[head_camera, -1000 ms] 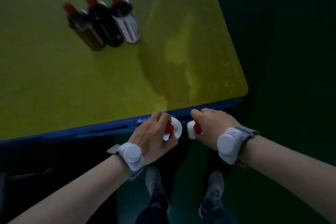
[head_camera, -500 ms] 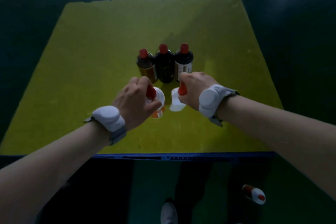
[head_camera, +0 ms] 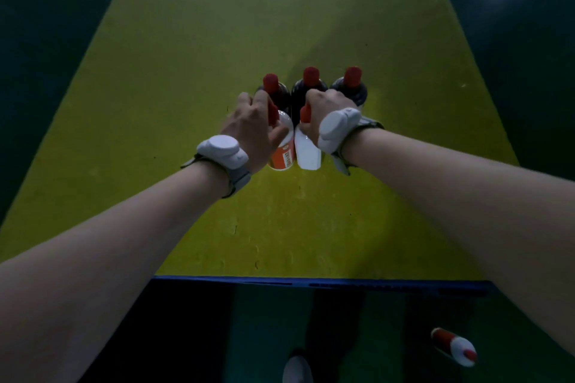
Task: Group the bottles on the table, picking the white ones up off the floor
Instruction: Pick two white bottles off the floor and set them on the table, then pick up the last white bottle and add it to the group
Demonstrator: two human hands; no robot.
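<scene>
Three dark bottles with red caps stand in a row mid-table: left [head_camera: 273, 92], middle [head_camera: 308, 87], right [head_camera: 351, 87]. My left hand [head_camera: 252, 130] grips the neck of a white bottle with an orange label [head_camera: 281, 152]. My right hand [head_camera: 320, 115] grips the neck of a second white bottle [head_camera: 306, 154]. Both white bottles sit side by side just in front of the dark row, their bases at the yellow table [head_camera: 186, 102]. A third white bottle with a red cap [head_camera: 454, 347] lies on its side on the floor at lower right.
The table has a blue front edge [head_camera: 311, 281]. Dark green floor surrounds it. A shoe [head_camera: 297, 370] shows below the table edge. White trackers are strapped to both wrists.
Both hands have carried the white bottles from below the table edge up over the table and forward, right up to the front of the dark bottles. The camera view has lifted.
</scene>
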